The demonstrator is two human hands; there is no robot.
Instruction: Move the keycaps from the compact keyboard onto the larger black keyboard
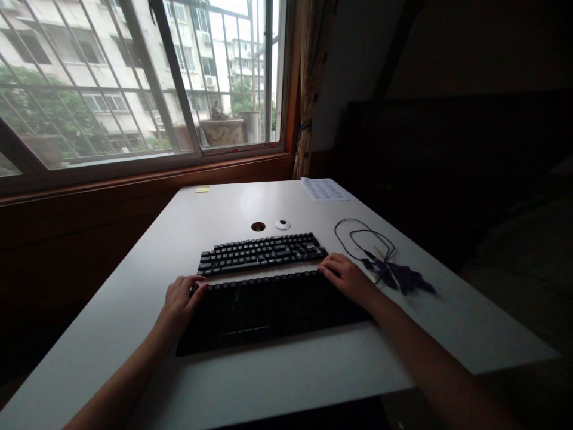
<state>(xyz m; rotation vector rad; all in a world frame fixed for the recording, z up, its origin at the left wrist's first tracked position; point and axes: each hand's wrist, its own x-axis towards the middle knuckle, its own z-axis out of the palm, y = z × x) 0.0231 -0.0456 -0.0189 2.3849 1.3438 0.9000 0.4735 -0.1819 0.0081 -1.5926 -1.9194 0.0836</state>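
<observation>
A wide black keyboard point(268, 307) lies on the white table close to me. Keycaps show along its far edge, while the rest of its surface is too dark to make out. My left hand point(183, 298) pinches its far left corner, thumb on the near side and fingers curled over the edge. At the far right corner, my right hand point(347, 275) grips it with bent fingers. Just beyond lies a second set of black keys point(264, 254) in rows, apart from the one I hold; its right end looks patchy.
Right of my right hand are a coiled black cable point(371, 233), a dark purple cloth point(409, 278) and a thin stick. Farther back are a round hole point(258, 227), a white round cap point(282, 224), a yellow note point(202, 189) and printed paper point(326, 189).
</observation>
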